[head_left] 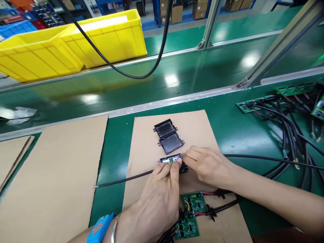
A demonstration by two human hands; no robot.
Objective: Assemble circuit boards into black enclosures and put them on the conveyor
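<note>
Under my hands on the cardboard sheet lies a small black plastic case (162, 159) with a circuit board (172, 160) inside. My left hand (159, 195) has its fingers together, pressing on the board and gripping the case from the near side. My right hand (206, 165) pinches at the case's right end, where a black cable (243, 156) runs out beneath it; the fingertips partly hide the grip. Another black cable (126, 180) leaves the case to the left and ends in a stripped tip. Just beyond, an opened black case (170, 142) lies flat, its two halves side by side.
Green circuit boards (191, 227) with cables lie by my left wrist. More wired boards and bundled cables (291, 131) pile up at right. Cardboard (63, 168) lies at left. Yellow bins (111, 44) stand behind the metal rail, and a black cable (141, 77) hangs in front.
</note>
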